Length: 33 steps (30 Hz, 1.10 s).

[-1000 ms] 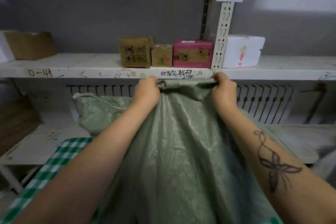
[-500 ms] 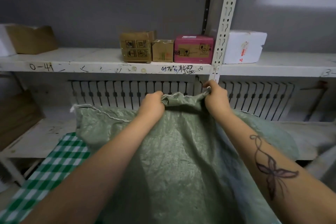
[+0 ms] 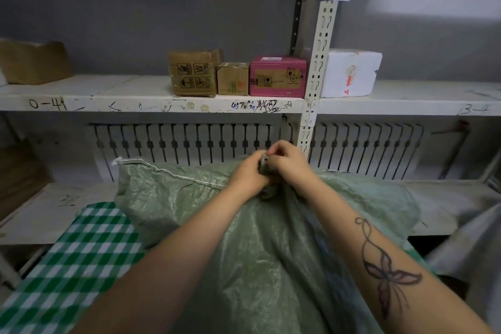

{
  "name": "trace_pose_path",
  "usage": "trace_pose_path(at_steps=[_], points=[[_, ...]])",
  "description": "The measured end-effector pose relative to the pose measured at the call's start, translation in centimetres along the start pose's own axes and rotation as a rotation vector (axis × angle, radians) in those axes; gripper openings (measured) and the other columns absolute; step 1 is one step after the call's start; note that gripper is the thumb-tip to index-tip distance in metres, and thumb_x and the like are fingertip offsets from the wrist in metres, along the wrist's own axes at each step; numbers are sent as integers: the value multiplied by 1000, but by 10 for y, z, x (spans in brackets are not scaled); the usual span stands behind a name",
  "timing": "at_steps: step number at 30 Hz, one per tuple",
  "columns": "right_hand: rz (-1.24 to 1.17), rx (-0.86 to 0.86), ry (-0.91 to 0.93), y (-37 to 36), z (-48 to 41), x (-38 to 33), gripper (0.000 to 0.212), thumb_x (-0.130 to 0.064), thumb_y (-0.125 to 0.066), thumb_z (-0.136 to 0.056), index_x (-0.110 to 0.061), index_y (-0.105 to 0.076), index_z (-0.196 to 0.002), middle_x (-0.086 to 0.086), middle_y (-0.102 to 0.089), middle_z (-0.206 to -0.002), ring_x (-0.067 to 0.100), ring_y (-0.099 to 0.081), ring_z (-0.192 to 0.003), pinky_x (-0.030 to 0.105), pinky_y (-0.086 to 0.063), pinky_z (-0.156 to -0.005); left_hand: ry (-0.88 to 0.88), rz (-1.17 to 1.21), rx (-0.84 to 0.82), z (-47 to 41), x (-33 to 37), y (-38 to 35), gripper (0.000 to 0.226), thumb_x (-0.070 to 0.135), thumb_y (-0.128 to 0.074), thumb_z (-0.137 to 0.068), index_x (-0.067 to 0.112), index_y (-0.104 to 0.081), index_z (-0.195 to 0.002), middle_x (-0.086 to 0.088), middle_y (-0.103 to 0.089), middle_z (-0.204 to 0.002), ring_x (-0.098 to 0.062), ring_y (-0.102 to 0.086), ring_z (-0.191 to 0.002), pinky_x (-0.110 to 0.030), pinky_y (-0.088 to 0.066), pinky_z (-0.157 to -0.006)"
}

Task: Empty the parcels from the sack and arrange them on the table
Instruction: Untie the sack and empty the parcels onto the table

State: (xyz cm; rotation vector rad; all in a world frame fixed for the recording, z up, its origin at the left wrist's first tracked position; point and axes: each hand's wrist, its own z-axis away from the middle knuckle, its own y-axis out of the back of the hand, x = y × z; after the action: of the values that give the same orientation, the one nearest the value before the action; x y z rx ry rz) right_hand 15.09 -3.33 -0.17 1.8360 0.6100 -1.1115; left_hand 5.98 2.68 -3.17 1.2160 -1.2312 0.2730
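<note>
A large green woven sack (image 3: 244,238) lies over the table with the green-and-white checked cloth (image 3: 73,266). A white stitched seam runs along its far edge. My left hand (image 3: 248,171) and my right hand (image 3: 287,163) are pressed together at the sack's far middle, both clenched on a bunched fold of its fabric. No parcels from the sack are visible; whatever it holds is hidden under the fabric.
A white shelf (image 3: 135,103) runs across just beyond the sack, carrying two brown boxes (image 3: 193,73), a pink box (image 3: 278,76) and a white foam box (image 3: 351,73). A perforated upright post (image 3: 317,76) stands behind my hands. A lower shelf board (image 3: 54,206) sits at left.
My hands have come down from shelf height and drawn together, bunching the sack's edge between them. The sack has sunk lower onto the table.
</note>
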Motion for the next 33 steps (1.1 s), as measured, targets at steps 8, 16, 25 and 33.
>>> trace_pose_path(at_steps=[8, 16, 25, 33], points=[[968, -233, -284, 29, 1, 22, 54, -13, -38, -93, -26, -29, -145, 6, -20, -156, 37, -16, -143, 69, -15, -109, 111, -155, 262, -3, -5, 1, 14, 4, -54, -87, 13, -65, -90, -2, -58, -82, -22, -54, -76, -28, -42, -66], [881, 353, 79, 56, -10, -13, 27, -2, -37, -91, -14, -56, -106, 11, -63, -105, 33, -60, -98, 33, -36, -67, -41, -57, 472, -13, 48, 44, 30, -7, -47, -80, 7, -69, -94, -12, -66, -82, -27, -62, -73, -30, -47, -62], [483, 369, 192, 42, -7, -14, 32, 6, -39, -88, -2, -63, -108, 20, -67, -104, 34, -60, -95, 29, -38, -69, -75, -93, 471, -5, 48, 59, 28, -9, -47, -81, 12, -65, -83, -1, -56, -68, -16, -50, -62, -21, -34, -49], [391, 352, 210, 37, -12, -14, 34, 7, -43, -87, -4, -65, -111, 19, -67, -108, 32, -61, -102, 31, -45, -85, -54, -114, 466, -11, 35, 57, 31, -9, -47, -80, 6, -71, -94, -11, -68, -88, -25, -61, -83, -22, -36, -64]])
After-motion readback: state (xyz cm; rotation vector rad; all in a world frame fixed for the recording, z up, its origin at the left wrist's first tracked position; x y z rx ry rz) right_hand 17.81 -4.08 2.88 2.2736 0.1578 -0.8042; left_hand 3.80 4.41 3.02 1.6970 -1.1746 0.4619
